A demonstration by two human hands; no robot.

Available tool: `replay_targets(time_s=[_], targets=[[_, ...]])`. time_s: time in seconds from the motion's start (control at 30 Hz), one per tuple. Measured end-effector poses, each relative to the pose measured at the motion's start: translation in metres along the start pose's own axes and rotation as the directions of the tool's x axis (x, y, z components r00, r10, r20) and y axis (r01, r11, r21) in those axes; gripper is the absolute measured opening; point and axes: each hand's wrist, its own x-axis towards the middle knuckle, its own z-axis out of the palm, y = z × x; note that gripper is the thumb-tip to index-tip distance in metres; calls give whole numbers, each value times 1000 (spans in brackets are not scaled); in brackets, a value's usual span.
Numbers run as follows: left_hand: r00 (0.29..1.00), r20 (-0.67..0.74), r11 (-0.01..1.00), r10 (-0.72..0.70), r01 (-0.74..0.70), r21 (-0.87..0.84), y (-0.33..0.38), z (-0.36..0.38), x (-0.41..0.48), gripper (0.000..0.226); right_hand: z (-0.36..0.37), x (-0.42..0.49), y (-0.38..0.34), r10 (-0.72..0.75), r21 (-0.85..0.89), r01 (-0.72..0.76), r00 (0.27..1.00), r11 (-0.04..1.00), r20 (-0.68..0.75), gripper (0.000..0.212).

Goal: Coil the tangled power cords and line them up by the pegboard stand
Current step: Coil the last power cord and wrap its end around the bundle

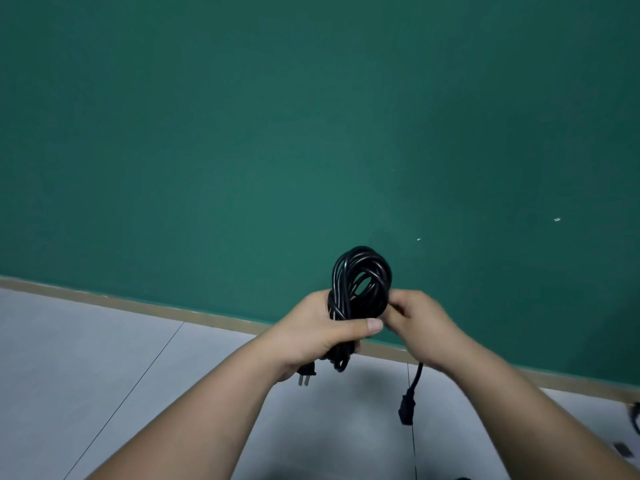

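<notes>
Grey floor point(104, 358) at far left, tan baseboard point(138, 299) above it, green wall point(311, 133) filling most of the view.

Left hand point(322, 329) was closed round the cord point(362, 277), thumb laid across the front of the bundle, fingers wrapped behind. The cord was black, wound into several loops standing up above the fist, held in mid-air in front of the wall and well clear of the floor. Plug point(306, 375) with bare prongs hung just below the left hand, with a short loop end beside it.

Right hand point(422, 323) was touching the right side of the loops, fingers curled and apparently pinching the loose tail. It was motion-blurred, so the exact grip was hard to read. The tail dropped from under that hand and ended in the connector point(407, 408), dangling free.

Far right edge: a dark item point(636, 415) on the floor, possibly another cord, too cropped to tell. Pegboard stand not in view.

Step, as judged: coiling this cord, nearly finished, with only the short tail left loose. The next move likely called for wrapping or tucking that tail round the bundle while the left hand kept the loops pinned so they did not spring apart, then carrying the coil to the stand, wherever that was.
</notes>
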Motion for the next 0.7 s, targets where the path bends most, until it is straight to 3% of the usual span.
replay_targets(time_s=[0.1,0.23,0.3,0.4,0.53,0.63,0.7], targets=[[997,64,999,-32,32,2,-6,-2,1,22,8,-2,-2,37,-261,-41,999,965,-19,23],[994,90,996,-64,58,70,-13,-6,4,24,4,-9,-8,68,-355,-48,997,934,45,27],[995,4,991,-100,99,86,-20,-9,6,33,8,-14,-9,64,-404,-9,990,915,122,25],[966,-185,981,-181,191,40,-30,-16,11,64,20,-21,-16,66,-489,36,979,872,191,26],[954,-269,975,-129,171,139,-36,-23,14,57,26,-29,-32,-17,-636,135,982,760,187,29],[967,-242,950,-83,150,272,-35,-20,14,59,30,-34,-41,-34,-751,165,982,639,187,22],[958,-280,952,-57,136,273,-34,-17,16,53,33,-37,-44,-23,-800,156,984,579,175,31]])
